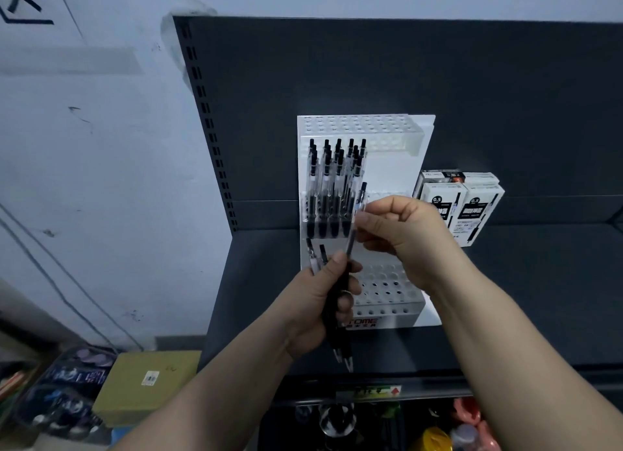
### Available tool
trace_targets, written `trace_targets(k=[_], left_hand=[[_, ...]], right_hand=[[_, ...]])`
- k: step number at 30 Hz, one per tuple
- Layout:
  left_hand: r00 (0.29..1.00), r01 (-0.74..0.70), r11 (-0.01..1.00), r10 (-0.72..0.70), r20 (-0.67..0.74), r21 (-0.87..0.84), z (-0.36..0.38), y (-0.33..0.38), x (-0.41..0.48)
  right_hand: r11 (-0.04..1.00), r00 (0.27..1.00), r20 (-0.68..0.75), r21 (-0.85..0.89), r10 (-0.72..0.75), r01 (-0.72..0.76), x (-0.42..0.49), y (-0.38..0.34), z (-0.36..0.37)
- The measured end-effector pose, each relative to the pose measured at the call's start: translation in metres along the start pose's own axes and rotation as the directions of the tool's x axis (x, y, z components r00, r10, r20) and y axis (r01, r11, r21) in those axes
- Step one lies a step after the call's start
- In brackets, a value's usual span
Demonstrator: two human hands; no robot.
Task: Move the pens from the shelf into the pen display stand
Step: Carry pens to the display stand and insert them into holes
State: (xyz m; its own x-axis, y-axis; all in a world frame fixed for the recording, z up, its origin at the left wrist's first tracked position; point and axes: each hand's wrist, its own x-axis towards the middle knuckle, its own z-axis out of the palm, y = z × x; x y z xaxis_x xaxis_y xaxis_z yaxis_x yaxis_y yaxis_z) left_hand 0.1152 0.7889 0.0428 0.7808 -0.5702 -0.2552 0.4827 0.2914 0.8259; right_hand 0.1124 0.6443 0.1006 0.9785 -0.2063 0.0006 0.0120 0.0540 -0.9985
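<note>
Pens [338, 344] in fist of left hand [313, 309], one pen [360, 198] in pinch of right hand [404, 235], stand [394, 174], boxes [472, 211] behind.

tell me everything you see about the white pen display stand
The pen display stand is white, plastic-looking, stepped, with tiers of round holes. It stands upright on the dark shelf against the back panel. Black pens fill its left middle holes; the top tier and visible front holes look empty. Lettering marks its front base.

L hand [317, 304] grips pen bundle [341, 348], R hand [404, 235] pinches pen [362, 196]
</note>
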Motion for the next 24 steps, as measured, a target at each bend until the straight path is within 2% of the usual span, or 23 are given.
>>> trace_targets(k=[3,5,6,8,10,15,18,22,24], left_hand=[[0.997,0.001,1.0,-0.003,-0.073,-0.022,-0.003,0.005,0.001],[0.992,-0.002,0.997,-0.008,-0.125,-0.08,-0.007,0.008,0.003],[0.989,-0.002,0.994,-0.013,-0.148,-0.106,-0.009,0.009,0.003],[0.985,0.001,0.988,-0.028,-0.172,-0.156,-0.012,0.011,0.003],[0.984,0.013,0.979,-0.049,-0.172,-0.201,-0.013,0.011,0.002],[0.988,0.085,0.958,-0.117,-0.104,-0.273,-0.016,0.013,-0.003],[0.99,0.104,0.947,-0.128,-0.059,-0.303,-0.018,0.014,-0.005],[0.995,0.104,0.97,-0.103,0.019,-0.219,-0.021,0.013,-0.007],[0.991,0.112,0.986,-0.102,0.083,-0.122,-0.022,0.013,-0.009]], right_hand=[[0.983,0.968,-0.169,-0.023,-0.184,0.182,0.013,-0.021,-0.01],[0.927,0.873,-0.311,-0.143,-0.375,0.347,0.027,-0.036,-0.015],[0.894,0.83,-0.335,-0.214,-0.446,0.394,0.035,-0.04,-0.015],[0.853,0.794,-0.328,-0.307,-0.512,0.423,0.049,-0.037,-0.012],[0.84,0.799,-0.308,-0.365,-0.516,0.401,0.062,-0.027,-0.008],[0.815,0.864,-0.235,-0.506,-0.446,0.283,0.076,0.008,-0.002],[0.809,0.879,-0.229,-0.534,-0.418,0.246,0.077,0.013,0.0],[0.798,0.872,-0.236,-0.551,-0.43,0.244,0.055,0.01,-0.004],[0.784,0.895,-0.163,-0.563,-0.414,0.26,0.027,0.012,-0.002]])
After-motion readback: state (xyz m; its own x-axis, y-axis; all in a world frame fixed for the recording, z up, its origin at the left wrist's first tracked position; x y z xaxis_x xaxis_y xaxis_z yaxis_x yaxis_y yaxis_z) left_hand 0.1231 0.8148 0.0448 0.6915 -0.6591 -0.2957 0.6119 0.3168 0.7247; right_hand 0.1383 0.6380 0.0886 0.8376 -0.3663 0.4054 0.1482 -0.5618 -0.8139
